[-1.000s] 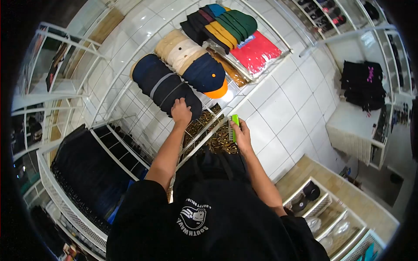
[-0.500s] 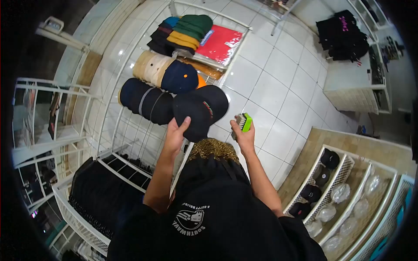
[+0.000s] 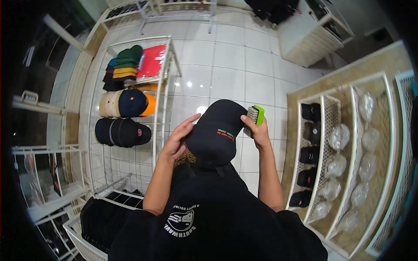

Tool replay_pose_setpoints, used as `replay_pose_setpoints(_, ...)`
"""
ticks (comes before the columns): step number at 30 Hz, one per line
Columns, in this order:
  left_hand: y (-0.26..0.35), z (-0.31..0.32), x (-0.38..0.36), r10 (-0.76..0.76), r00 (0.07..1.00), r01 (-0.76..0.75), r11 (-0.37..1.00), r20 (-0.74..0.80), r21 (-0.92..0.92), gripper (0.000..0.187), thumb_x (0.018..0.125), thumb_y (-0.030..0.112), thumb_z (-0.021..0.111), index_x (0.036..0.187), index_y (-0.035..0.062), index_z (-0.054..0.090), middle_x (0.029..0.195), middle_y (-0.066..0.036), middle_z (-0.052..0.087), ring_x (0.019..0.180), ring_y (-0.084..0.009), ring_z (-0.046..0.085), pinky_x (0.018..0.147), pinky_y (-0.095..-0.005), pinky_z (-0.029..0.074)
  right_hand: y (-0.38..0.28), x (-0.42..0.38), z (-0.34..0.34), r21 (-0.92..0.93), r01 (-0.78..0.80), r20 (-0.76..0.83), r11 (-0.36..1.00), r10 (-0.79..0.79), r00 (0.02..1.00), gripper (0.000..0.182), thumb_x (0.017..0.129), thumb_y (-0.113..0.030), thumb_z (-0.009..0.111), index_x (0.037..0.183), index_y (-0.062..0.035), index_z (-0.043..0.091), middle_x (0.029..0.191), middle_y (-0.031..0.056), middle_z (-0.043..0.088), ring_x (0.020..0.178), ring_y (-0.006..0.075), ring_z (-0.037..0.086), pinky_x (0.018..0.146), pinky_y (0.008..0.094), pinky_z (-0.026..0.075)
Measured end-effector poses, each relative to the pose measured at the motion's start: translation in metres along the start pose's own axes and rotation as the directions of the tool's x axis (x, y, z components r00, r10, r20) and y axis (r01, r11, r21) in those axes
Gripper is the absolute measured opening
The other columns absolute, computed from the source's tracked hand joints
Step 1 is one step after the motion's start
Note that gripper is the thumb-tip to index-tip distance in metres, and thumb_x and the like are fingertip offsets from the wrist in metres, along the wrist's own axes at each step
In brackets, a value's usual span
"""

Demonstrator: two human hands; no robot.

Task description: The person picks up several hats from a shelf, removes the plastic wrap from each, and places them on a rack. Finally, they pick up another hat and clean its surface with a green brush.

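A black cap [image 3: 213, 139] with small red and green lettering is held up in front of my body, its brim pointing up and right. My left hand [image 3: 177, 138] is at the cap's left edge, fingers stretched out and apart; the cap hides part of its palm side. In my right hand [image 3: 260, 132] is a scrub brush [image 3: 254, 120] with a lime-green back and pale bristles. The right thumb tip meets the brim's edge. Whether the right fingers also grip the brim is hidden.
On the left, a white wire rack [image 3: 160, 126] bears stacked caps [image 3: 123, 132], folded beanies [image 3: 126, 63] and a red packaged item [image 3: 152, 61]. White slotted shelving [image 3: 320, 165] at right holds several dark caps and clear plastic domes. White floor tiles [image 3: 230, 56] lie ahead.
The cap has come away from the rack's stacked caps to in front of my body, close to the brush. My left fingers have spread from their grip. The view has turned right.
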State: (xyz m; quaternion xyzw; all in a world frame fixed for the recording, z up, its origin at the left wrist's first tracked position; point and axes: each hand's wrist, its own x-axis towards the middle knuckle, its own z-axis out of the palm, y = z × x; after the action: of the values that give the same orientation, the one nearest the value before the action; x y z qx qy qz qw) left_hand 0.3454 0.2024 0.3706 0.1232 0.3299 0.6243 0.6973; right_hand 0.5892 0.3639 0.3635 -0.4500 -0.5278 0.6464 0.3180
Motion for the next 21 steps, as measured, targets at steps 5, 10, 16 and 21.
replay_pose_setpoints(5, -0.024, 0.048, 0.035, -0.205, 0.968, 0.148, 0.932, 0.142, 0.331, 0.038, 0.095, 0.014, 0.063, 0.127, -0.004, 0.056, 0.114, -0.012, 0.066, 0.102, -0.0139, 0.066, 0.089, -0.0258, 0.053, -0.03, -0.036, -0.055, 0.051, 0.059, -0.093, 0.997, -0.054, 0.994, 0.03, 0.081, -0.013, 0.075, 0.104, -0.0032, 0.057, 0.08, -0.002, 0.056, 0.07, 0.0075, 0.052, 0.062, 0.0241, 0.044)
replay_pose_setpoints(10, -0.039, 0.108, 0.05, -0.296, 0.941, 0.239, 0.925, 0.167, 0.295, 0.032, 0.1, 0.019, 0.055, 0.125, -0.0028, 0.057, 0.116, -0.009, 0.066, 0.099, -0.0127, 0.066, 0.088, -0.0267, 0.054, -0.034, -0.054, -0.077, -0.029, 0.172, -0.303, 0.985, -0.172, 0.937, 0.034, 0.082, -0.018, 0.074, 0.105, -0.0014, 0.056, 0.083, 0.0004, 0.057, 0.074, 0.011, 0.054, 0.068, 0.0272, 0.046)
replay_pose_setpoints(16, -0.029, 0.125, 0.074, -0.321, 0.914, 0.2, 0.889, 0.247, 0.413, 0.038, 0.103, 0.023, 0.051, 0.131, -0.0018, 0.052, 0.115, -0.007, 0.066, 0.1, -0.0114, 0.064, 0.089, -0.0262, 0.053, -0.053, -0.073, -0.063, -0.316, 0.353, -0.513, 0.881, -0.471, 0.718, 0.042, 0.083, -0.019, 0.068, 0.116, 0.0025, 0.053, 0.106, 0.0164, 0.057, 0.097, 0.0271, 0.056, 0.09, 0.0388, 0.045)
replay_pose_setpoints(21, -0.002, 0.123, 0.091, -0.345, 0.866, 0.193, 0.899, 0.362, 0.394, 0.041, 0.103, 0.022, 0.05, 0.137, -0.0016, 0.047, 0.121, -0.008, 0.063, 0.103, -0.0118, 0.063, 0.091, -0.0259, 0.052, -0.107, -0.075, -0.022, -0.656, 0.396, -0.142, 0.642, -0.621, 0.771, 0.056, 0.081, -0.015, 0.071, 0.133, -0.0017, 0.053, 0.114, 0.0183, 0.056, 0.104, 0.0325, 0.058, 0.093, 0.0397, 0.044)
